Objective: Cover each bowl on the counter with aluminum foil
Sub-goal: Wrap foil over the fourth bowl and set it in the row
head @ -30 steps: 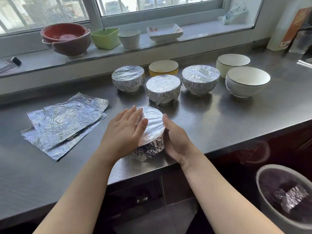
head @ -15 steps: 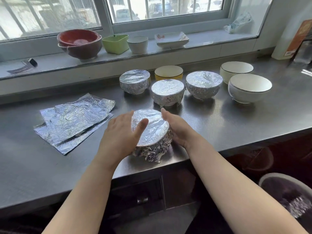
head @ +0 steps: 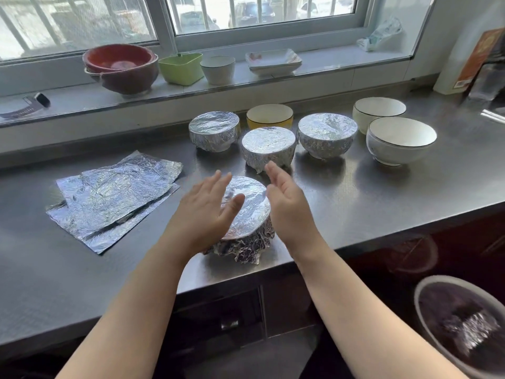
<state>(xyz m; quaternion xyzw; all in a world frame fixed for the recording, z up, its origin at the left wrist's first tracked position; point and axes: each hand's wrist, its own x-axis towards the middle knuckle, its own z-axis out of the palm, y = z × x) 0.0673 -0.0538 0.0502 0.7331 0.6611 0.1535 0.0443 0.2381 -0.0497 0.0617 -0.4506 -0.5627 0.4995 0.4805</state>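
The foil-covered bowl (head: 247,214) stands near the front edge of the surface (head: 355,203), and both hands are released with straight fingers, grasping nothing. The left hand (head: 203,212) is over the left side of this bowl and the right hand (head: 287,203) is just beside its right side. Behind this bowl stand three wrapped bowls (head: 269,146); three uncovered bowls (head: 400,139) stand behind it and to its right, and the foil sheets (head: 112,198) lie to its left.

Sunlit barred window (head: 246,15), seemingly steel counter (head: 382,192)
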